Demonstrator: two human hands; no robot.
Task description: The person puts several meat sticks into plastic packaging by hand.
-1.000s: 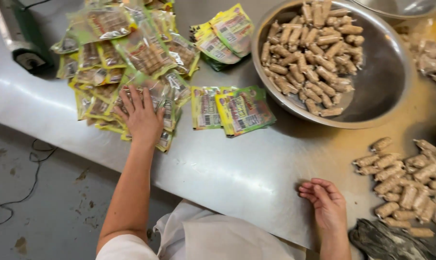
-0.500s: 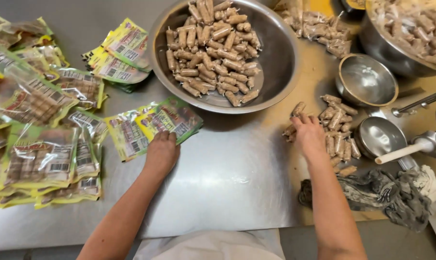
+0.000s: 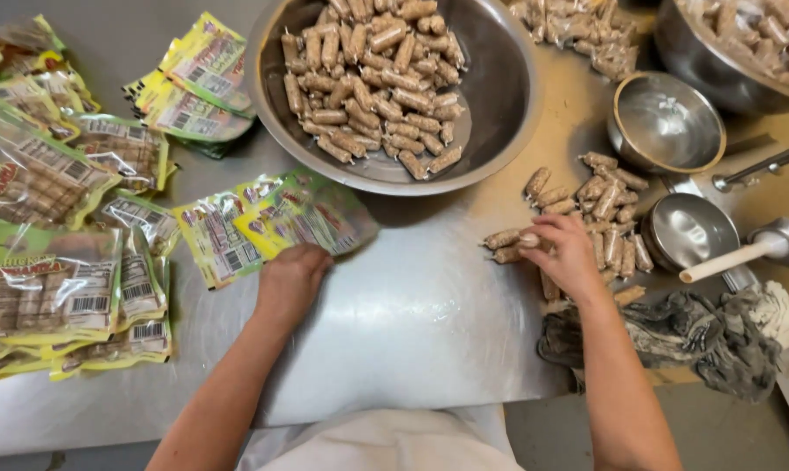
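A bare steel surface runs under everything here, dull and faintly streaked, with a crumpled dark rag lying at its near right edge. Nearest the body, the left hand rests palm down on the corner of an empty pouch, its fingers flattened rather than curled, pinning the film without gripping it. The pouch is a flat green-and-yellow printed bag, thin and probably slick, so it should lift easiest by pinching one edge. To the right, the right hand pinches one small sausage at the near edge of a loose pile of sausages, fingers closed lightly round it, though the grip is partly hidden. These are short, tan and wrapped in clear film, light and likely soft, best taken mid-length. Farther back a large steel bowl holds many more, and filled packs spread left.
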